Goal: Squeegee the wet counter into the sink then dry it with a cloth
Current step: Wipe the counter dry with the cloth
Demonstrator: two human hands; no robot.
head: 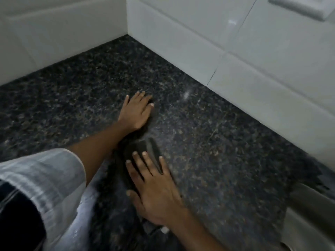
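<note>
One dark cloth (143,151) lies on the speckled dark stone tabletop (226,142), stretched in a blurred band from under the far hand back toward the near one. Its folded edge shows as a dull grey-brown patch just ahead of the near fingertips; where it ends against the dark stone is hard to make out.

Two hands are on it. The left hand (136,111) reaches farther in, palm down, fingers straight and slightly spread, pressing flat on the far end of the cloth; its grip is apart, curled round nothing. The right hand (155,192) is nearer the camera, also palm down with four fingers and thumb extended, laid over the near part of the cloth; its grip is likewise apart, flat rather than pinching.

One pale rolled sleeve (45,178) covers the left upper arm at the lower left.

Beyond the hands, two white tiled walls (235,51) meet in one corner at the back of the tabletop. One white raised plate (299,6) sits on the right wall at the top edge. At the lower right, the grey metal rim of one sink (311,205) cuts into the tabletop, well apart from both hands.
</note>
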